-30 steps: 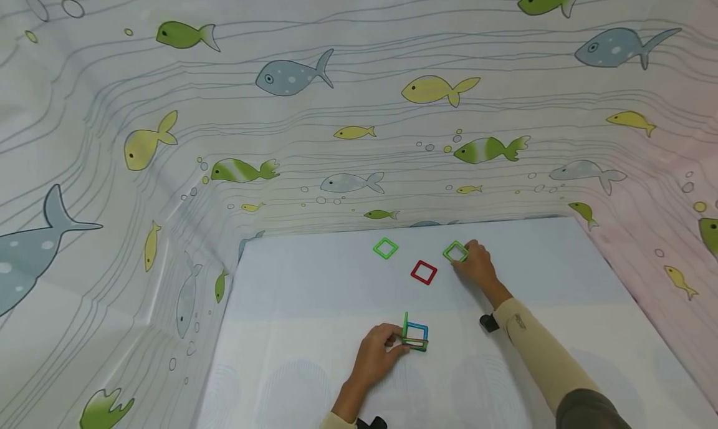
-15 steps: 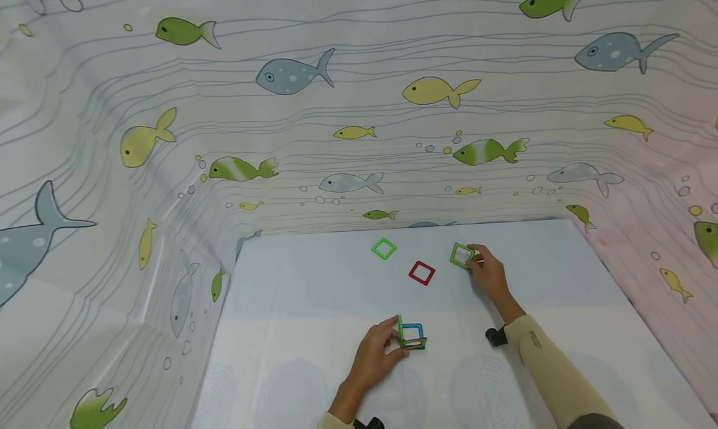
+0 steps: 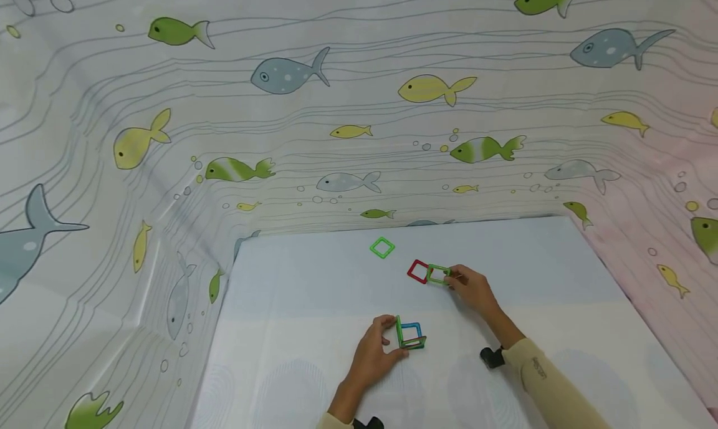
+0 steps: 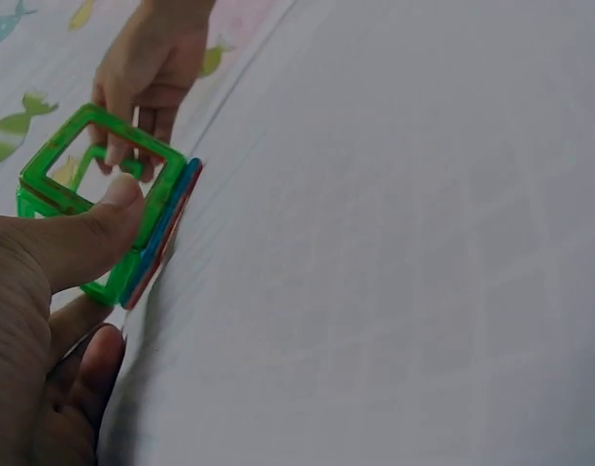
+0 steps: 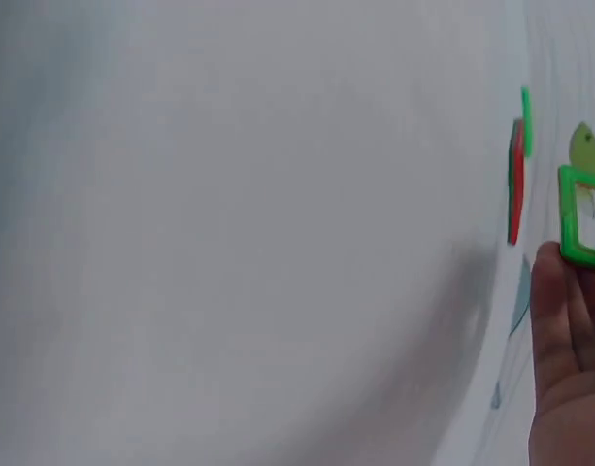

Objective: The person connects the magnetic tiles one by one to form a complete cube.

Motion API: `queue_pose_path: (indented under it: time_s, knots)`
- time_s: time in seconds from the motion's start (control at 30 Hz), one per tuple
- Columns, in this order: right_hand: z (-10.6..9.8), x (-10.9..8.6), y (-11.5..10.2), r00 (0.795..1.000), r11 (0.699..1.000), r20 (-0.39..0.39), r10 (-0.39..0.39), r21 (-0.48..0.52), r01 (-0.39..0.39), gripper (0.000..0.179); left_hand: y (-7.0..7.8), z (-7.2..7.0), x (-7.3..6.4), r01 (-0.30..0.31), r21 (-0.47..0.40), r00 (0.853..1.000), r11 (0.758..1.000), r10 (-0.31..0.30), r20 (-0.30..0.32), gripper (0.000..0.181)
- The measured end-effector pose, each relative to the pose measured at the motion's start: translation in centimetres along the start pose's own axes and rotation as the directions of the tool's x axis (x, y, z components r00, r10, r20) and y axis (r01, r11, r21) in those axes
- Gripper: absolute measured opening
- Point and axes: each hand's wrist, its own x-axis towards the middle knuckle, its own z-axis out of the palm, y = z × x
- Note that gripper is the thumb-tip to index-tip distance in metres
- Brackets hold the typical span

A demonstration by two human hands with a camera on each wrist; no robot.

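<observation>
On the table, a partly built box of square magnetic tiles [image 3: 411, 330] has a green tile upright at its left, blue at the back and base, green and red at the front. My left hand [image 3: 371, 354] grips its left side; in the left wrist view the thumb [image 4: 108, 228] lies on the front green frame. My right hand [image 3: 473, 289] pinches a green square tile [image 3: 439, 266] by its right edge, raised above the table. That tile overlaps a red square tile [image 3: 416, 271] in the head view. In the right wrist view the held green tile [image 5: 569, 218] is partly cut off.
Another green square tile [image 3: 382, 247] lies flat farther back on the white table [image 3: 291, 292]. A fish-printed sheet [image 3: 359, 105] rises behind the table and along its sides. Dark wrist cameras [image 3: 492, 357] sit on both forearms.
My right hand has carried its green tile back toward the left and nearer, from beyond the red tile to beside it. My left hand stays at the box, almost still.
</observation>
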Motion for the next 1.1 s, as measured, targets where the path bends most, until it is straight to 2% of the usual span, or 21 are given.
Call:
queue_pose_path:
  time_s: [0.13, 0.33, 0.63, 0.8, 1.1]
  knots:
    - [0.8, -1.2, -1.3, 0.994, 0.995, 0.067, -0.092, -0.018, 0.093, 0.021, -0.1, -0.2, 0.0, -0.028, 0.033, 1.000, 0.999, 0.028, 0.006, 0.091]
    - [1.6, -2.6, -3.1, 0.980, 0.990, 0.142, -0.139, 0.015, 0.138, 0.018, -0.1, -0.3, 0.0, -0.037, 0.056, 0.999, 0.998, 0.036, 0.030, 0.079]
    - [2.8, -4.0, -3.8, 0.929, 0.964, 0.260, -0.262, 0.033, 0.263, 0.013, 0.1, -0.4, -0.1, -0.052, 0.017, 0.999, 0.999, 0.051, 0.018, 0.076]
    - [3.3, -4.4, -3.6, 0.908, 0.950, 0.282, -0.309, 0.041, 0.311, 0.011, 0.2, -0.4, -0.1, -0.048, 0.014, 0.999, 0.999, 0.047, 0.026, 0.076]
    - [3.5, -4.7, -3.4, 0.897, 0.943, 0.293, -0.330, 0.050, 0.330, 0.009, 0.3, -0.5, -0.1, -0.039, 0.018, 0.999, 0.999, 0.038, 0.030, 0.076]
